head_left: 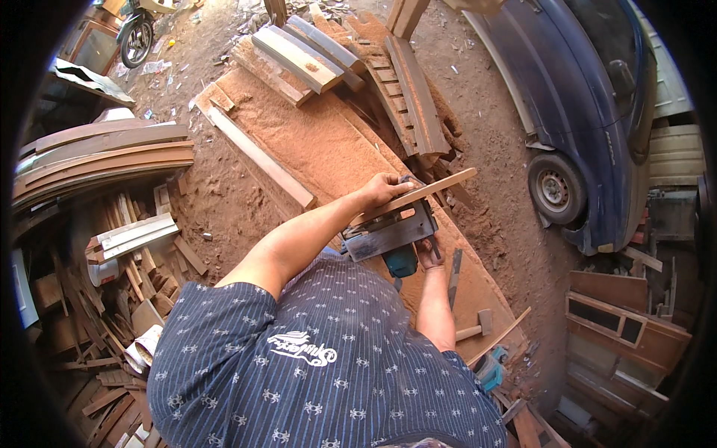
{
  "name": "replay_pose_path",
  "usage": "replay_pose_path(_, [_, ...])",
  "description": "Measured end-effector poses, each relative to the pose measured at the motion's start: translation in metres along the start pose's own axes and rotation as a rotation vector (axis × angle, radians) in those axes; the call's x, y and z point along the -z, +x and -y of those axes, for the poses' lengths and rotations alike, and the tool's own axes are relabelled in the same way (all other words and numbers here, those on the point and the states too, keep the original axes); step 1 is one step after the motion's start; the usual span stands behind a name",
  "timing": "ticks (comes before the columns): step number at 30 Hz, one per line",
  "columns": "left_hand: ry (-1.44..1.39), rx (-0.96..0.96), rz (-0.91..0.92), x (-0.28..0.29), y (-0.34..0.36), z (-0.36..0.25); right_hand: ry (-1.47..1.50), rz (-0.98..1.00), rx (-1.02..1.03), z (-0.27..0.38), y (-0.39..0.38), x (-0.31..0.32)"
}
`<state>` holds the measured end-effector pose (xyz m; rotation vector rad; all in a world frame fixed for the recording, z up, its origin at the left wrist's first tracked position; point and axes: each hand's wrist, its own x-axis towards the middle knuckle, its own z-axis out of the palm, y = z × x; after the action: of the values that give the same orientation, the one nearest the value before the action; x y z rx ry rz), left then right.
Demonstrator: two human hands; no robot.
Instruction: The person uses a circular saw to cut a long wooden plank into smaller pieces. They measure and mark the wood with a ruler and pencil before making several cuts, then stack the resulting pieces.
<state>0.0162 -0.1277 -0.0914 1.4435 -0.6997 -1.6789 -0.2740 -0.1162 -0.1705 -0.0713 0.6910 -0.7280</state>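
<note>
My left hand (382, 191) is closed over a narrow wooden strip (441, 181), its fingers bent at the strip's edge. That strip lies along the top of a teal power tool (400, 260) with a flat grey metal base plate (377, 243), held close in front of my body. I cannot tell the tool's exact kind. At its right side my right hand (431, 252) is closed around a dark part of it; the fingers are partly hidden. Beneath both hands is a sawdust-covered wooden workbench (347, 142).
A hammer (482, 324), a flat dark bar (454, 276) and another teal tool (490, 371) lie to the right. Wooden beams (299, 56) and a slotted frame (403, 97) rest at the far end. A blue vehicle (575, 112) stands right; stacked planks (104, 160) fill the left.
</note>
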Motion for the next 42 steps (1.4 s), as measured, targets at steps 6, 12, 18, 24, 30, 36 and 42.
replay_pose_path(6, [0.023, -0.027, 0.027, -0.002, -0.003, -0.004, -0.297, 0.047, -0.072, 0.015, 0.009, -0.009])
replay_pose_path(12, [0.026, -0.015, 0.034, -0.002, -0.014, -0.014, -0.384, 0.165, -0.200, 0.026, 0.017, 0.006])
replay_pose_path(18, [0.041, -0.013, 0.053, -0.005, -0.025, -0.028, -0.368, 0.135, -0.107, 0.017, -0.006, -0.021])
replay_pose_path(24, [0.007, -0.034, 0.063, -0.005, -0.022, -0.023, -0.362, 0.072, -0.048, 0.016, -0.005, -0.010])
replay_pose_path(30, [0.047, -0.040, 0.056, -0.004, -0.025, -0.023, -0.331, 0.074, -0.166, 0.025, 0.002, -0.018])
replay_pose_path(36, [0.029, -0.044, 0.048, -0.008, -0.024, -0.025, -0.171, 0.346, -0.263, 0.037, 0.009, 0.010])
replay_pose_path(42, [-0.076, -0.036, 0.097, -0.004, -0.019, -0.016, -0.137, 0.119, -0.053, -0.001, -0.013, -0.012])
